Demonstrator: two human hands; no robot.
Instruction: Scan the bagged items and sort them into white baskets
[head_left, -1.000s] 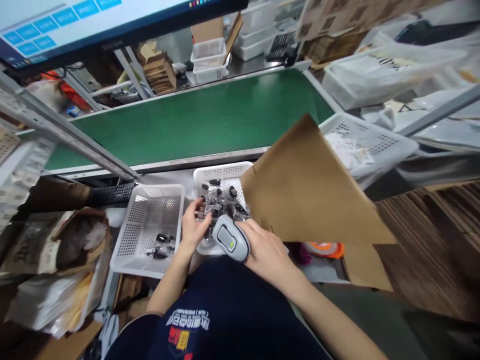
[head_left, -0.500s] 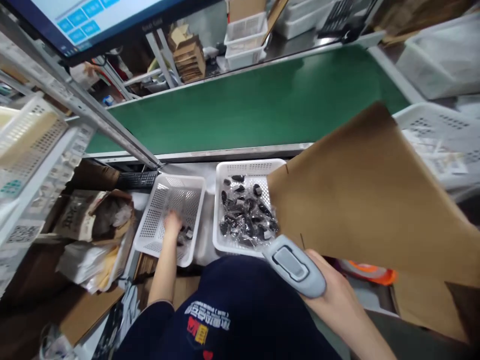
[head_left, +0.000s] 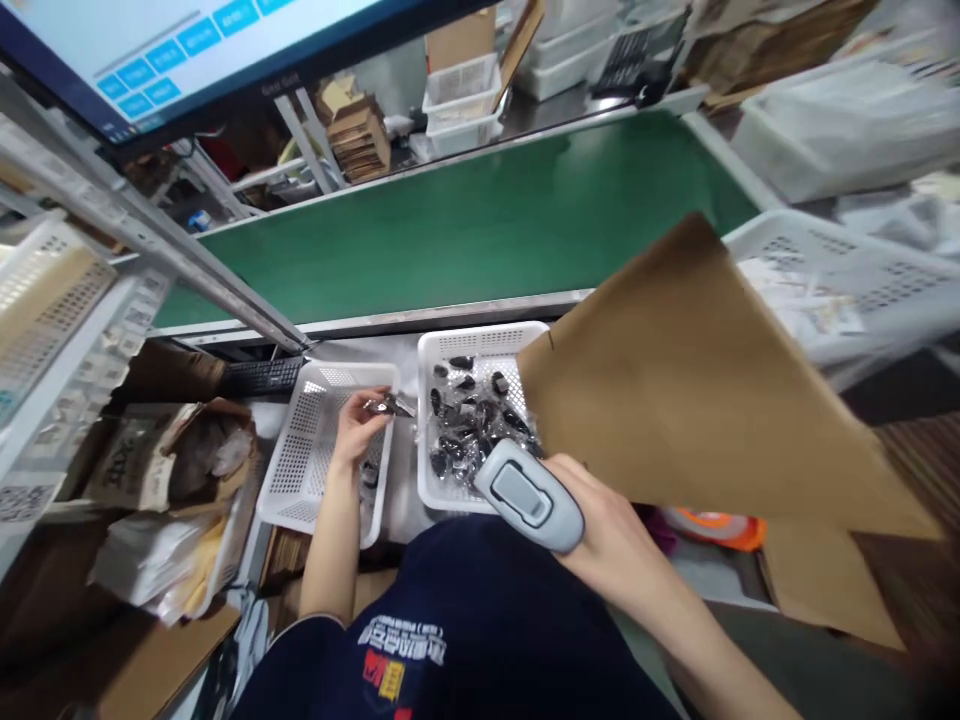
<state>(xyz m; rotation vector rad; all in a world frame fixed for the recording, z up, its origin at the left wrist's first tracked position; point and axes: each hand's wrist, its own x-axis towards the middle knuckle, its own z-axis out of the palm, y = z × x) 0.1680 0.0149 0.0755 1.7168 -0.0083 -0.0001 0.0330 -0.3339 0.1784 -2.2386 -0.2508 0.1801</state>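
My left hand (head_left: 355, 424) pinches a small dark item in clear plastic wrap (head_left: 390, 404) over the right rim of the left white basket (head_left: 289, 478). A few similar wrapped pieces (head_left: 369, 475) lie in that basket. Closed around a grey handheld scanner (head_left: 529, 497), my right hand (head_left: 600, 520) is just past the near right corner of the right white basket (head_left: 480, 345). Several black wrapped items (head_left: 480, 420) fill that basket. What exactly the wrapped items are, I cannot make out.
A large brown cardboard sheet (head_left: 690, 400) overlaps the right basket's side. Beyond runs a green conveyor belt (head_left: 465, 235) with a metal edge. A monitor (head_left: 225, 50) hangs at upper left, a keyboard (head_left: 262, 376) below it. Another white basket (head_left: 862, 270) stands at right.
My left hand has risen out of the left basket and moved right, now with a wrapped item in its fingers. The scanner in my right hand has shifted left, over the right basket's near edge.
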